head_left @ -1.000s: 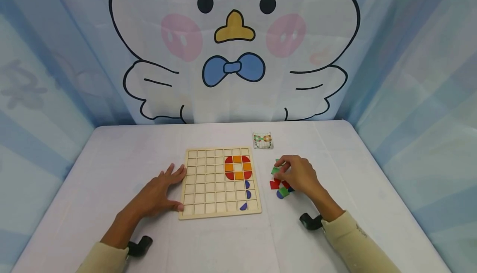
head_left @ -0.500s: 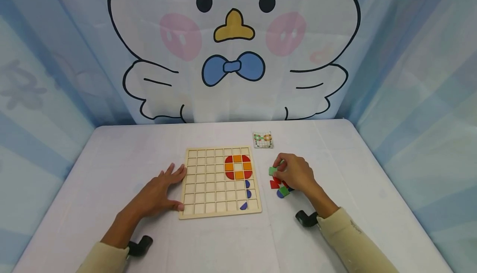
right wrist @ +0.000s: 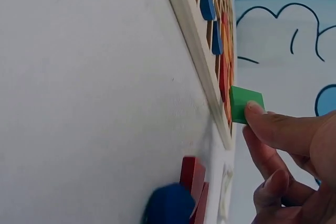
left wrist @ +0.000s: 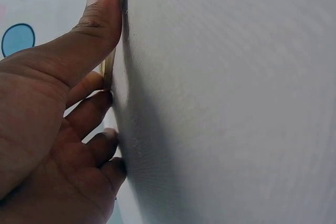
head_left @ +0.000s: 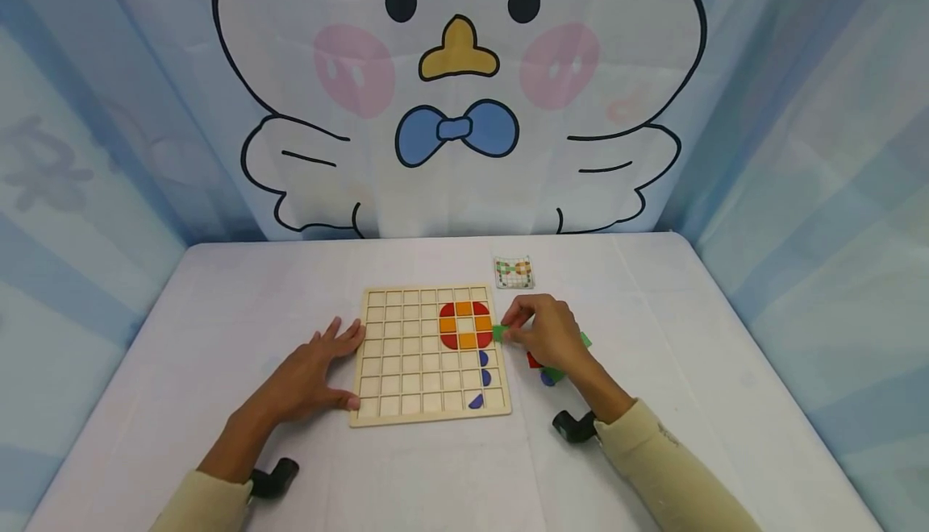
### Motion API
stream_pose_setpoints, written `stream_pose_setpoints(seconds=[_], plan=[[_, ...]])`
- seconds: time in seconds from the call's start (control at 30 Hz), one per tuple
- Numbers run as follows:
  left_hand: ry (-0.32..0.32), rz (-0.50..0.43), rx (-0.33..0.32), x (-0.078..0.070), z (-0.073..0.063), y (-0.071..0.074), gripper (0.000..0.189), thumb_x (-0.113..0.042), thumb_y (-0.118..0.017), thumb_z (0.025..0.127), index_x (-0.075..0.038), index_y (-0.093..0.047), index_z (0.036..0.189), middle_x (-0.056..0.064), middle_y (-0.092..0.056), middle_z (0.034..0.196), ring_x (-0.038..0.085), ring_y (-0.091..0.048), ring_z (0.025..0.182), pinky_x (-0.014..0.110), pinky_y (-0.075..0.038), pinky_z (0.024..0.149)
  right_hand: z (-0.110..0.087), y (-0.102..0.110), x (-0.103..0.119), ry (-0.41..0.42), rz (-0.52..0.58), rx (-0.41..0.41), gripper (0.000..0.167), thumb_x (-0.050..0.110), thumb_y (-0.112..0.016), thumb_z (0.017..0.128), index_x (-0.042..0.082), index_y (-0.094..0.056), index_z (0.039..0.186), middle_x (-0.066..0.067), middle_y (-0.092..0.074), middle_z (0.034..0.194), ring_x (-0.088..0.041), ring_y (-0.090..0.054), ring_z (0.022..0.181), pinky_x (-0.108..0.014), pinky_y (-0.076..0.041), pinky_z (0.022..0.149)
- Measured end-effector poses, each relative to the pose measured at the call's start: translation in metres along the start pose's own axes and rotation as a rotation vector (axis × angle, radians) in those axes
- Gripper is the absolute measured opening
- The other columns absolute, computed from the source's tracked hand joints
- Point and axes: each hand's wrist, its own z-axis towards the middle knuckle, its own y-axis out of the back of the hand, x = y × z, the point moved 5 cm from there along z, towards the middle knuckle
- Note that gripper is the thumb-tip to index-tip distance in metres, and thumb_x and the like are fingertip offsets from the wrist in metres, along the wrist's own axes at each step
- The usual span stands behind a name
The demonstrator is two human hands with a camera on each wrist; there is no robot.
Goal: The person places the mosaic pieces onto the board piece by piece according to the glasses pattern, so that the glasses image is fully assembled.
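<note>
My left hand lies at the left edge of a wooden grid board, fingers spread, with thumb and fingertips touching its rim. Between the thumb and fingers of my right hand is a green square tile, held at the board's right edge beside a ring of red and orange tiles. The ring sits in the upper right cells. Below it, three blue rounded pieces occupy cells near the right side. In the right wrist view the tile appears raised above the board's rim.
Loose red, green and blue pieces lie on the table right of the board, partly hidden under my right hand. A small pattern card lies behind the board. A printed curtain hangs behind the table.
My right hand has picked a green square tile from the loose pieces and carried it left to the board's right edge. The left hand has stayed in place.
</note>
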Motion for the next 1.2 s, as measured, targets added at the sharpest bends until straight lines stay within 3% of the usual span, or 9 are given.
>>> stream_pose_setpoints(seconds=[0.37,0.57,0.73,1.2], plan=[[0.001,0.010,-0.001,-0.001,-0.001,0.000,0.119,-0.043,-0.097,0.069,-0.016,-0.035,0.167,0.012,-0.030,0.174,0.059,-0.021,0.157,0.077,-0.026,0.123,0.009,-0.026,0.039,0.072,0.053,0.046,0.014,0.016,-0.089,0.087,0.024,-0.077,0.085,0.008,-0.071,0.080,-0.014,-0.063,0.084,-0.031,-0.047,0.073],[-0.002,0.010,-0.004,-0.002,-0.001,0.001,0.119,-0.042,-0.097,0.069,-0.015,-0.035,0.166,0.012,-0.030,0.174,0.059,-0.021,0.158,0.077,-0.026,0.123,0.020,-0.039,0.057,0.113,0.060,0.066,0.016,0.019,-0.090,0.086,0.027,-0.077,0.083,0.012,-0.073,0.080,-0.011,-0.064,0.082,-0.033,-0.048,0.069],[-0.005,0.008,-0.003,-0.002,-0.001,0.001,0.118,-0.041,-0.097,0.070,-0.015,-0.035,0.166,0.012,-0.030,0.174,0.056,-0.021,0.159,0.076,-0.026,0.123,0.030,-0.049,0.070,0.158,0.023,0.064,0.014,0.020,-0.091,0.086,0.026,-0.078,0.083,0.012,-0.075,0.080,-0.010,-0.067,0.079,-0.032,-0.050,0.064],[-0.022,0.003,-0.004,-0.001,0.000,0.002,0.118,-0.041,-0.097,0.070,-0.013,-0.036,0.166,0.012,-0.030,0.174,0.054,-0.021,0.160,0.076,-0.026,0.123,0.041,-0.067,0.082,0.140,-0.094,0.107,0.013,0.019,-0.088,0.088,0.023,-0.077,0.083,0.007,-0.069,0.076,-0.013,-0.063,0.074,-0.032,-0.048,0.059]])
